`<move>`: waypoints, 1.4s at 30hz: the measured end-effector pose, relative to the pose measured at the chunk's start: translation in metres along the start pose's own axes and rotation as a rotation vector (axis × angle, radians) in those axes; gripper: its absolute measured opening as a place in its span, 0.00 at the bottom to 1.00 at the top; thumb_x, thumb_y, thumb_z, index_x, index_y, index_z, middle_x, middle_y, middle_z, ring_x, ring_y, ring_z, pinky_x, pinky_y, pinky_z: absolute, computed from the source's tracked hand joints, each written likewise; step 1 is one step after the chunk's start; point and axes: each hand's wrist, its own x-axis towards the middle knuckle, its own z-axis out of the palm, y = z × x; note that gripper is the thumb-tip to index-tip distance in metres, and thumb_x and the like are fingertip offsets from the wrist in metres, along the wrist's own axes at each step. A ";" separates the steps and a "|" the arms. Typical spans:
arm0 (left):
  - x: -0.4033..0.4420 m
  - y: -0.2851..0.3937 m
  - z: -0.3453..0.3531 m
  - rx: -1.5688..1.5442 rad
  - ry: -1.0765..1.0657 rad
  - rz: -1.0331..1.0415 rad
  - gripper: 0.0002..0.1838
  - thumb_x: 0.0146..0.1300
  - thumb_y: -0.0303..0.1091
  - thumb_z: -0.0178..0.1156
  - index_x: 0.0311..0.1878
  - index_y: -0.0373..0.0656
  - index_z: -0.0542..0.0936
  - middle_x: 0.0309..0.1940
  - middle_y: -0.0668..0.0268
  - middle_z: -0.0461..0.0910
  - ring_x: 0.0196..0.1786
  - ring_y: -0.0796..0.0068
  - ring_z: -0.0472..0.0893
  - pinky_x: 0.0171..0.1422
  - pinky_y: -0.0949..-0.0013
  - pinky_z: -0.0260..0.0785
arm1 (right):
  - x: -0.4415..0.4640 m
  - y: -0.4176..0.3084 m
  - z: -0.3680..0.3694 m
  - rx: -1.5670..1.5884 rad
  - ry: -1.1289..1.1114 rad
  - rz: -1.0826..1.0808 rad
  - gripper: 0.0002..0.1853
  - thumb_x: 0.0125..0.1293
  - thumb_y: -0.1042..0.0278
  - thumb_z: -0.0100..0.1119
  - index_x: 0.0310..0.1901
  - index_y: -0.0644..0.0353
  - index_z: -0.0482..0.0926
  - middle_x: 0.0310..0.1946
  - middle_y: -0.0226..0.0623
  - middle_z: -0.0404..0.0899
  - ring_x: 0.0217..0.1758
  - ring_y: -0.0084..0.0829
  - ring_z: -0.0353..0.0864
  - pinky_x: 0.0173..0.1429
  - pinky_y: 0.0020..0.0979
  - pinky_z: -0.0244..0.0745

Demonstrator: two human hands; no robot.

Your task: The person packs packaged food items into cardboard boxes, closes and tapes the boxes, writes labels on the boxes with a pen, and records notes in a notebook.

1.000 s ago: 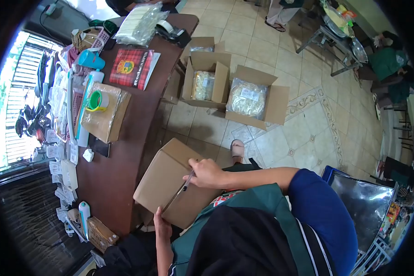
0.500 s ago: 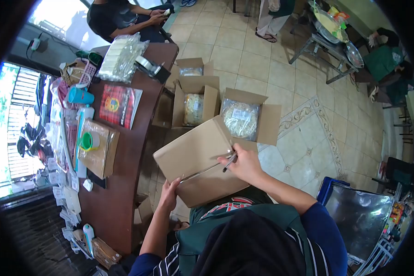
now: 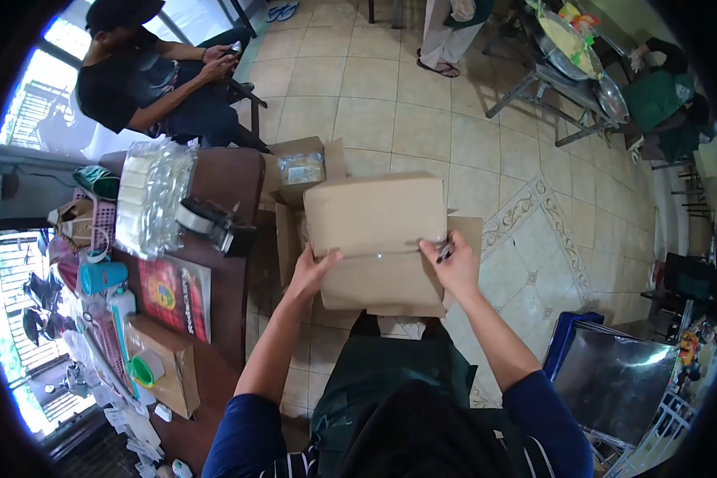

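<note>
A closed brown cardboard box (image 3: pixel 376 215) is held up in front of my body, its top seam running crosswise. My left hand (image 3: pixel 312 273) grips its left side, thumb on top near the seam. At the right side, my right hand (image 3: pixel 452 263) holds the box with the thumb on top, and a dark pen-like tool (image 3: pixel 446 251) is tucked in its fingers. Behind and below the box, open cartons are partly hidden; one open carton (image 3: pixel 301 166) with a plastic-wrapped pack shows beyond it.
On the left, a brown table (image 3: pixel 229 179) bears plastic-wrapped packs (image 3: pixel 153 195), a tape dispenser (image 3: pixel 215 225), a red folder (image 3: pixel 175 296) and a taped box (image 3: pixel 175 362). A seated person (image 3: pixel 147 76) is at the upper left. A metal tray (image 3: pixel 613 378) stands at right.
The box has moved up and away from my body and turned level, with both hands now at its sides. The view has shifted left, showing more of the seated person.
</note>
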 end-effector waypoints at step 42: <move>0.294 -0.164 0.062 0.421 0.178 0.327 0.19 0.62 0.33 0.55 0.56 0.38 0.71 0.34 0.58 0.79 0.35 0.73 0.80 0.41 0.71 0.71 | 0.333 0.280 0.295 -0.342 -0.328 -0.021 0.19 0.60 0.49 0.57 0.36 0.61 0.75 0.30 0.46 0.80 0.35 0.41 0.79 0.39 0.38 0.72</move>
